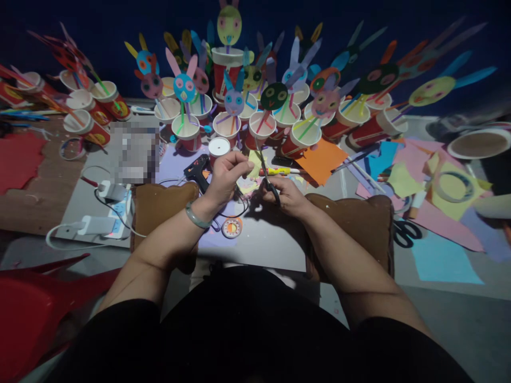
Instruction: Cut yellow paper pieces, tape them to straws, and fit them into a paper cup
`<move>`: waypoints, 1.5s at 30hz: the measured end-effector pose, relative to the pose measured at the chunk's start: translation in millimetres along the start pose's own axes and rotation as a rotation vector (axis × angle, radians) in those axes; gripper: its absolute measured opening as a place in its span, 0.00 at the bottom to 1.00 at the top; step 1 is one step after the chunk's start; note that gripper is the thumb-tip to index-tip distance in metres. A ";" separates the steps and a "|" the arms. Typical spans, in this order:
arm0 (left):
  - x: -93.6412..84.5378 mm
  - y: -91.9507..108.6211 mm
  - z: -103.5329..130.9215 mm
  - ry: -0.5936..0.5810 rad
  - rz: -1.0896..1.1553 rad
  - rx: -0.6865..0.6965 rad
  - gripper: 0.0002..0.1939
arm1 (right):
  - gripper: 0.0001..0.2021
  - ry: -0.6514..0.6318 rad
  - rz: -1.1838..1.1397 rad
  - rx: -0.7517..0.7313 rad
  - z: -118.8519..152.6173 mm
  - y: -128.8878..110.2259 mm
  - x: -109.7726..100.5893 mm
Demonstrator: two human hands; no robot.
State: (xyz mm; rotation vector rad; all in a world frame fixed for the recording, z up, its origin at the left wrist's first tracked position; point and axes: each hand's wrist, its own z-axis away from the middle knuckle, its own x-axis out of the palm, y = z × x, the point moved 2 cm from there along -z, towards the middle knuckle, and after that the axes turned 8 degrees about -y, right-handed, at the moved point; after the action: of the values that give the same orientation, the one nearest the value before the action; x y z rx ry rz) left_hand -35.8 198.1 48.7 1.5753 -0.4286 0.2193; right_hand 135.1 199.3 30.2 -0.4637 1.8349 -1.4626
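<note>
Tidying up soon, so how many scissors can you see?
2: scissors in the right hand, black-handled scissors at right near the blue paper. More may be hidden.

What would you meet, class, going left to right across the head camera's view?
Red paper, power strip, black glue gun, left hand, held scissors, orange paper, roll of tape.

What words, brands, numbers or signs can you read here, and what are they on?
None can be read.
Red paper cups: printed marks, too blurred.
Yellow-and-red tube: marks too small.
Round orange-and-white disc: rim marks too small.
Pixelated patch: anything there is hidden.
</note>
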 end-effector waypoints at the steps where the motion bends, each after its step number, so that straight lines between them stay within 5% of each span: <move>1: 0.1 0.3 -0.1 0.002 0.005 -0.001 0.14 | 0.31 -0.004 0.000 -0.005 -0.2 -0.6 0.1; 45: -0.3 5.3 0.2 0.033 0.058 0.077 0.11 | 0.28 -0.031 0.009 -0.048 -1.6 -1.3 0.4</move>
State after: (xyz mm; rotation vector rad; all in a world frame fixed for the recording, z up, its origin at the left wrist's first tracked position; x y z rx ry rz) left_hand -38.3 198.0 53.4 1.6335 -0.4445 0.3093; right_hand 133.4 199.7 31.4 -0.4979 1.8485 -1.4005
